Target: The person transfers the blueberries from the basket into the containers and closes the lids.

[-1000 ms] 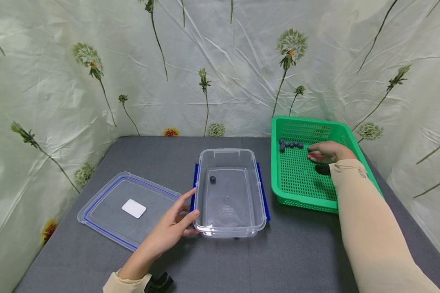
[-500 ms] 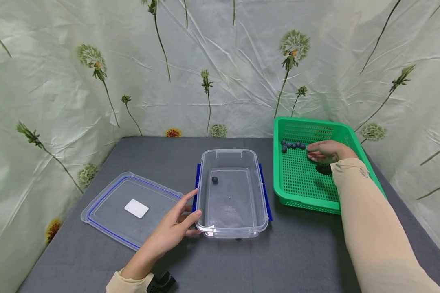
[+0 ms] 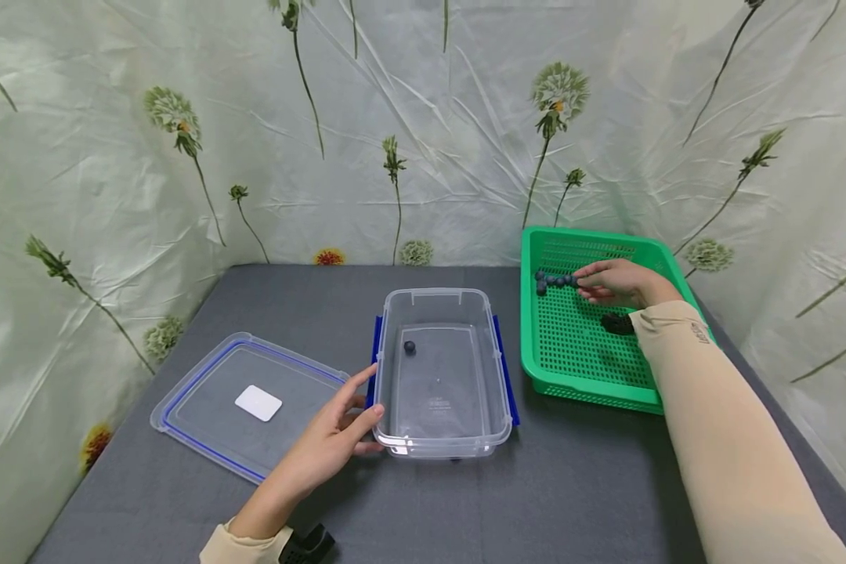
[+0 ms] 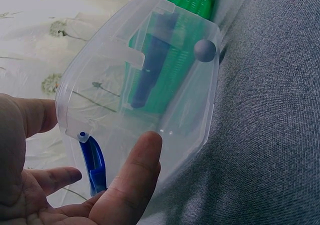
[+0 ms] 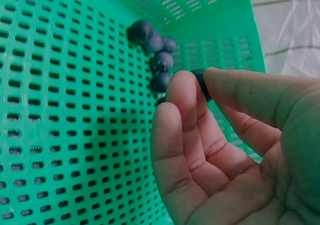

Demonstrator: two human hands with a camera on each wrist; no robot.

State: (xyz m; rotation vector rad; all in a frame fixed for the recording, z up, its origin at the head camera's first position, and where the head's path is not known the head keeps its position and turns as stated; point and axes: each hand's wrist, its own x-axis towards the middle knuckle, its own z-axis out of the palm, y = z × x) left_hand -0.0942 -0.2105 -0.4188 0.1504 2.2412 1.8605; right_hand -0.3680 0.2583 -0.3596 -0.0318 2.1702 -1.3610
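A clear plastic box (image 3: 440,446) with blue side clips stands mid-table, one blueberry (image 3: 410,347) inside it. My left hand (image 3: 338,435) rests against the box's near left corner, thumb (image 4: 135,177) on the wall (image 4: 165,92), fingers straight. In the green perforated basket (image 3: 578,368) at the right lies a row of several blueberries (image 3: 553,279). My right hand (image 3: 609,282) is inside the basket beside that row and pinches a blueberry (image 5: 202,85) between thumb and forefinger (image 5: 182,92), close to the others (image 5: 155,47).
The box's clear lid (image 3: 243,403) with a blue seal and white label lies flat to the left. A dark lump (image 3: 616,323) sits in the basket under my right forearm. A flower-printed sheet backs the grey table (image 3: 578,501).
My right hand has shifted a little left and up along the basket toward the row of blueberries and now pinches one. The left hand and box stay put.
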